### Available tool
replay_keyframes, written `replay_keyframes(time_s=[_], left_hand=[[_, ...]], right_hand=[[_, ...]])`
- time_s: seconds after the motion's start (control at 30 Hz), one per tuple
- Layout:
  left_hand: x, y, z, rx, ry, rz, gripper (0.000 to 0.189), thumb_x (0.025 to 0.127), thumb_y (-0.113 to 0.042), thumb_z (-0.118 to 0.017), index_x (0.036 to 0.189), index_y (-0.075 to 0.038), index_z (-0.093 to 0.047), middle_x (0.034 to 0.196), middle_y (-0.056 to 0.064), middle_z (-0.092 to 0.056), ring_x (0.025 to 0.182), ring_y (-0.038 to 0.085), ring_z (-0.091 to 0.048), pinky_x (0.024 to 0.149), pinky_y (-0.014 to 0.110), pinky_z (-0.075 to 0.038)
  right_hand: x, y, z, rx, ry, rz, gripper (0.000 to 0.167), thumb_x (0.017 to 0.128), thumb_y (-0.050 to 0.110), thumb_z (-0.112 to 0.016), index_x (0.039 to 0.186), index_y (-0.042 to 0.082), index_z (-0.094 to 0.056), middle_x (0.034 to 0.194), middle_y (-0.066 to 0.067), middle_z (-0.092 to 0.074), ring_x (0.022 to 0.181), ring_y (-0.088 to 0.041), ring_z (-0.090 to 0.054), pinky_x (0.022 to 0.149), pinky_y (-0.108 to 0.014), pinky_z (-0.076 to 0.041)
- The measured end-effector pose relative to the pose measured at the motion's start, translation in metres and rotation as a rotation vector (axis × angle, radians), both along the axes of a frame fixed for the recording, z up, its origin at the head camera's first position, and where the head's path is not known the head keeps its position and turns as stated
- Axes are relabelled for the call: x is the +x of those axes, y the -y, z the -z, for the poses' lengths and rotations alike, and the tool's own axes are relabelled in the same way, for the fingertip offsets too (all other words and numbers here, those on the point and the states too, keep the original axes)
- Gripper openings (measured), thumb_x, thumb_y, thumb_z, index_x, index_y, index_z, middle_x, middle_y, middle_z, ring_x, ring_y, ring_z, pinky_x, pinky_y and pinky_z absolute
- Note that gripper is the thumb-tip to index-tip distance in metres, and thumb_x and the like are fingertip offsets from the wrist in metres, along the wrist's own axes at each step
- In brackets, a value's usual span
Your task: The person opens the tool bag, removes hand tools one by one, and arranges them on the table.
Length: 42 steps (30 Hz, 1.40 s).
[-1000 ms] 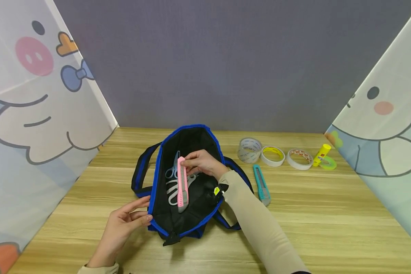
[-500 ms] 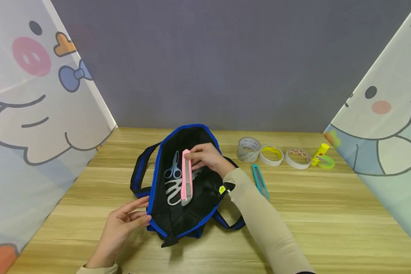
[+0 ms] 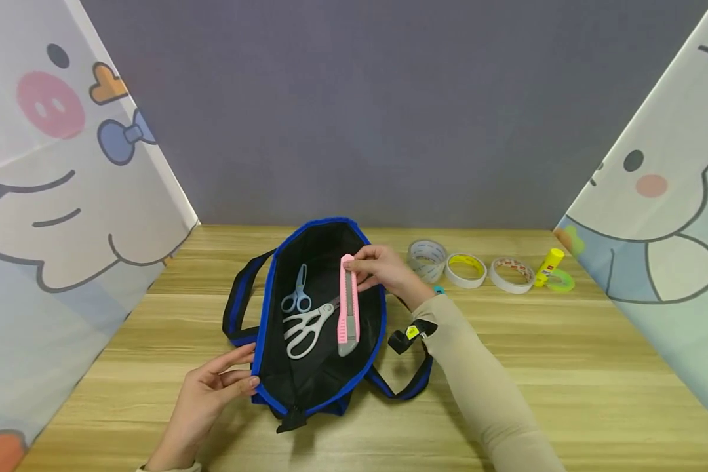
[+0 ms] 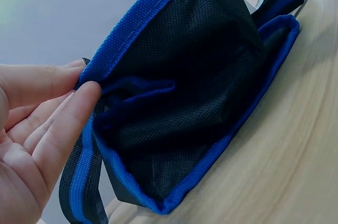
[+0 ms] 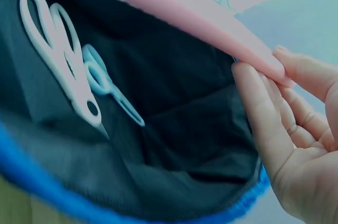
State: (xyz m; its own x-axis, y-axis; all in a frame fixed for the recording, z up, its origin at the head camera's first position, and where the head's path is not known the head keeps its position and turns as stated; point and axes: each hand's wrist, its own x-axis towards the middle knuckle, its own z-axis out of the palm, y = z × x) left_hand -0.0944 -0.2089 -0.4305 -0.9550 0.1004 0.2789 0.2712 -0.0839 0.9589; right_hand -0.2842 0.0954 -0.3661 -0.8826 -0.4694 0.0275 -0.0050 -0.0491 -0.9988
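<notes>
My right hand (image 3: pixel 383 269) pinches a pink box cutter (image 3: pixel 349 305) near one end, holding it over the mouth of a black bag (image 3: pixel 324 242) with blue trim. In the right wrist view the thumb and fingertips grip the tip of the box cutter (image 5: pixel 200 15). With thumb and fingers, my left hand (image 3: pixel 215 393) pinches the bag's blue rim at its near left side; the left wrist view shows the pinched blue edge (image 4: pixel 113 49) up close. Inside the bag lie white-handled scissors (image 3: pixel 307 328) and smaller light blue scissors (image 3: pixel 297 295).
Right of the bag stand a clear tape roll (image 3: pixel 427 260), two white-edged tape rolls (image 3: pixel 466 271), a yellow glue stick (image 3: pixel 549 265) and a green tape roll (image 3: pixel 560 280). A teal box cutter (image 3: pixel 438 289) is mostly hidden by my right forearm. Bag handles (image 3: pixel 238 308) spread to both sides.
My right hand has moved rightward with the pink box cutter, from over the scissors to the bag's right side, uncovering both scissors. My left hand keeps its hold on the rim.
</notes>
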Motion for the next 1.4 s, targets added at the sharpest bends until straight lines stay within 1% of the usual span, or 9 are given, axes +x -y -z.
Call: replay_keyframes(time_s=[0.13,0.27,0.57,0.63,0.77,0.93,1.1,1.27,1.4], left_hand=[[-0.001,0.000,-0.001,-0.007,0.011,-0.011,0.045,0.083,0.018,-0.067,0.126,0.005,-0.065,0.109,-0.001,-0.072,0.088,0.015,-0.073,0.068,0.032,-0.062],[-0.001,0.000,-0.001,-0.001,0.003,-0.007,0.046,0.083,0.020,-0.066,0.126,0.005,-0.064,0.108,-0.001,-0.072,0.087,0.015,-0.073,0.068,0.032,-0.062],[-0.002,-0.001,0.001,0.032,-0.052,0.046,0.048,0.084,0.024,-0.061,0.128,0.004,-0.064,0.115,0.000,-0.070,0.089,0.015,-0.072,0.069,0.030,-0.061],[-0.001,-0.001,0.001,0.029,-0.039,0.038,0.048,0.084,0.023,-0.062,0.128,0.003,-0.065,0.115,-0.001,-0.071,0.089,0.014,-0.072,0.069,0.030,-0.061],[-0.001,-0.001,0.000,0.019,-0.018,0.023,0.047,0.084,0.021,-0.064,0.127,0.002,-0.065,0.114,-0.001,-0.071,0.089,0.014,-0.072,0.069,0.030,-0.061],[-0.002,0.000,0.001,0.047,-0.064,0.067,0.048,0.085,0.023,-0.061,0.129,0.004,-0.064,0.115,0.000,-0.071,0.090,0.013,-0.072,0.070,0.029,-0.061],[-0.002,-0.001,0.003,0.057,-0.078,0.084,0.048,0.085,0.023,-0.060,0.128,0.003,-0.064,0.115,0.000,-0.071,0.090,0.013,-0.072,0.070,0.029,-0.061],[-0.001,-0.002,0.002,0.033,-0.049,0.050,0.047,0.085,0.022,-0.062,0.127,0.002,-0.065,0.114,-0.001,-0.071,0.089,0.013,-0.072,0.069,0.029,-0.061],[-0.001,-0.001,0.001,0.022,-0.045,0.036,0.047,0.085,0.022,-0.062,0.127,0.002,-0.066,0.114,-0.001,-0.071,0.089,0.013,-0.072,0.069,0.029,-0.061]], right_hand=[[0.003,-0.017,-0.002,0.001,-0.013,0.022,0.015,0.093,-0.003,-0.064,0.082,0.005,-0.068,0.073,-0.008,-0.064,0.060,-0.014,-0.064,0.056,-0.029,-0.060],[0.002,-0.035,-0.003,0.005,-0.022,0.007,0.018,0.095,-0.003,-0.061,0.081,0.007,-0.068,0.074,-0.008,-0.063,0.060,-0.013,-0.063,0.056,-0.028,-0.060],[0.006,-0.087,-0.005,0.049,-0.025,0.038,0.025,0.099,-0.002,-0.056,0.082,0.011,-0.070,0.071,-0.005,-0.064,0.060,-0.013,-0.063,0.057,-0.029,-0.060],[0.007,-0.097,-0.005,0.062,-0.015,0.041,0.026,0.099,-0.002,-0.055,0.082,0.011,-0.070,0.072,-0.005,-0.063,0.061,-0.013,-0.063,0.057,-0.029,-0.060],[0.009,-0.115,-0.008,0.103,-0.009,0.060,0.022,0.100,0.000,-0.055,0.085,0.009,-0.069,0.075,-0.006,-0.063,0.062,-0.013,-0.063,0.058,-0.028,-0.060],[0.014,-0.132,-0.010,0.167,-0.018,0.066,0.015,0.100,0.004,-0.058,0.090,0.003,-0.068,0.078,-0.006,-0.064,0.067,-0.014,-0.064,0.060,-0.029,-0.061],[0.018,-0.151,-0.004,0.194,-0.019,0.091,0.015,0.100,0.004,-0.058,0.090,0.004,-0.069,0.079,-0.006,-0.064,0.068,-0.014,-0.064,0.063,-0.031,-0.061],[0.020,-0.172,0.006,0.209,0.005,0.112,0.017,0.101,0.006,-0.058,0.090,0.005,-0.070,0.078,-0.005,-0.064,0.067,-0.014,-0.064,0.063,-0.033,-0.062],[0.021,-0.185,0.012,0.241,0.024,0.140,0.015,0.101,0.007,-0.057,0.094,0.002,-0.069,0.079,-0.005,-0.063,0.068,-0.015,-0.063,0.064,-0.034,-0.062]])
